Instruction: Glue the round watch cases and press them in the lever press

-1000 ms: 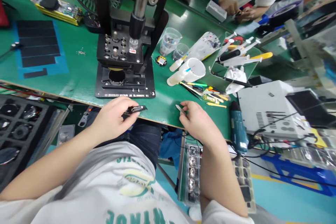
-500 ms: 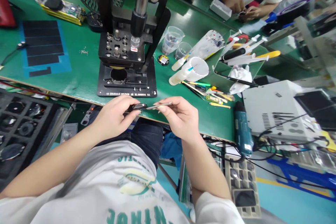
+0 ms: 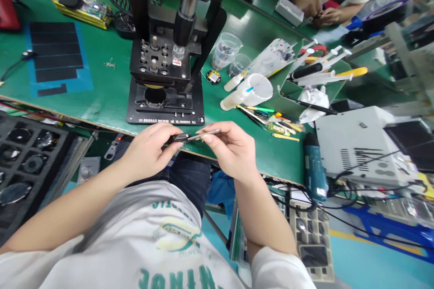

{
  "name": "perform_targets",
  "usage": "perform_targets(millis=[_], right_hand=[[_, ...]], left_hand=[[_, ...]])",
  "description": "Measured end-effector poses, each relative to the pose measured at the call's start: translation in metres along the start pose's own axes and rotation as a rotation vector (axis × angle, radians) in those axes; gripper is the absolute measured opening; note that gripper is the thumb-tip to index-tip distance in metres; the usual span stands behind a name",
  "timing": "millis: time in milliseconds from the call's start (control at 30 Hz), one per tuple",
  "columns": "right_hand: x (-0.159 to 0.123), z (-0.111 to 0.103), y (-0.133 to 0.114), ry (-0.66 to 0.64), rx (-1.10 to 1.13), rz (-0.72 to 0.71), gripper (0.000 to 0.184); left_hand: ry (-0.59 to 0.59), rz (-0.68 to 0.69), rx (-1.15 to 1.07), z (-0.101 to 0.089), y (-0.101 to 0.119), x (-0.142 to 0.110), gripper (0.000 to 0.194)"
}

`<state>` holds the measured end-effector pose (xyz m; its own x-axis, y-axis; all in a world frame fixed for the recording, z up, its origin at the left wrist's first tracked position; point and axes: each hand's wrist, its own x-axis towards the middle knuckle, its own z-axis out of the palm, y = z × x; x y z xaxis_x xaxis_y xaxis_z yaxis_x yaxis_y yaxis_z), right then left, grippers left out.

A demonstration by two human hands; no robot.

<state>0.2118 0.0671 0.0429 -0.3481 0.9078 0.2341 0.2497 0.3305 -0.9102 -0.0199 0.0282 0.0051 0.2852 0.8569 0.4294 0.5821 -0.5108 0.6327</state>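
I see the left hand (image 3: 149, 150) pinching a small black part (image 3: 180, 137) over the near edge of the green table (image 3: 278, 158). The right hand (image 3: 234, 150) pinches a thin gray stick (image 3: 212, 132), its tip at the part's right end. A black press (image 3: 169, 72) stands just behind them.

A small black component (image 3: 179, 137), glossy along its upper face and marked by a pale dot near its right end, is held roughly level just left of the frame's center, its left portion hidden by fingers. A slim gray metallic tool (image 3: 215, 131) slants gently down to the left at center frame, its lower tip at the component's right end.
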Motion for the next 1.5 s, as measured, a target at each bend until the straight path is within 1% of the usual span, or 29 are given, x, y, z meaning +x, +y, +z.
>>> perform_targets(millis=[100, 200, 300, 433, 567, 633, 733, 800, 867, 933, 1000, 1100, 1167, 1233, 1333, 1500], right_hand=[[0.002, 0.000, 0.002, -0.020, 0.005, -0.025, 0.011], [0.004, 0.001, 0.004, -0.009, 0.054, 0.001, 0.012], [0.005, 0.000, 0.006, -0.030, 0.097, 0.015, 0.011], [0.007, -0.002, 0.005, -0.079, 0.053, -0.009, 0.011], [0.008, -0.004, 0.002, -0.092, 0.045, -0.022, 0.007], [0.007, -0.007, -0.002, -0.118, 0.004, -0.069, 0.002], [0.005, -0.013, -0.014, -0.217, -0.090, -0.199, 0.007], [0.004, -0.015, -0.024, -0.271, -0.113, -0.267, 0.010], [0.008, -0.015, -0.030, -0.272, -0.128, -0.303, 0.012], [0.018, -0.010, -0.030, -0.246, -0.149, -0.315, 0.011], [0.037, -0.002, -0.022, -0.233, -0.155, -0.315, 0.010], [0.073, 0.014, 0.000, -0.233, -0.165, -0.277, 0.009], [0.097, 0.023, 0.014, -0.225, -0.242, -0.261, 0.008], [0.115, 0.029, 0.023, -0.240, -0.355, -0.259, 0.007], [0.128, 0.033, 0.028, -0.284, -0.452, -0.224, 0.005], [0.127, 0.034, 0.023, -0.287, -0.499, -0.152, 0.005]], left_hand=[[0.002, 0.007, -0.003, 0.000, 0.000, 0.000, 0.012], [0.002, -0.005, -0.006, 0.000, 0.000, 0.000, 0.013], [0.004, -0.022, -0.002, 0.001, 0.000, 0.000, 0.014], [0.017, -0.021, 0.008, 0.002, 0.000, -0.001, 0.014], [0.033, 0.004, 0.031, 0.005, -0.001, -0.002, 0.016], [0.045, 0.027, 0.075, 0.007, -0.002, -0.005, 0.019], [0.063, 0.085, 0.174, 0.007, -0.001, -0.012, 0.015], [0.111, 0.106, 0.239, 0.003, 0.001, -0.017, 0.009], [0.195, 0.105, 0.282, -0.005, 0.002, -0.019, 0.014], [0.265, 0.103, 0.296, -0.016, -0.001, -0.016, 0.021], [0.279, 0.112, 0.306, -0.027, -0.010, -0.010, 0.025], [0.229, 0.178, 0.350, -0.041, -0.035, 0.002, 0.042], [0.180, 0.226, 0.388, -0.047, -0.053, 0.009, 0.054], [0.133, 0.244, 0.420, -0.051, -0.068, 0.013, 0.061], [0.077, 0.239, 0.447, -0.052, -0.079, 0.016, 0.067], [0.038, 0.231, 0.480, -0.051, -0.081, 0.019, 0.069]])
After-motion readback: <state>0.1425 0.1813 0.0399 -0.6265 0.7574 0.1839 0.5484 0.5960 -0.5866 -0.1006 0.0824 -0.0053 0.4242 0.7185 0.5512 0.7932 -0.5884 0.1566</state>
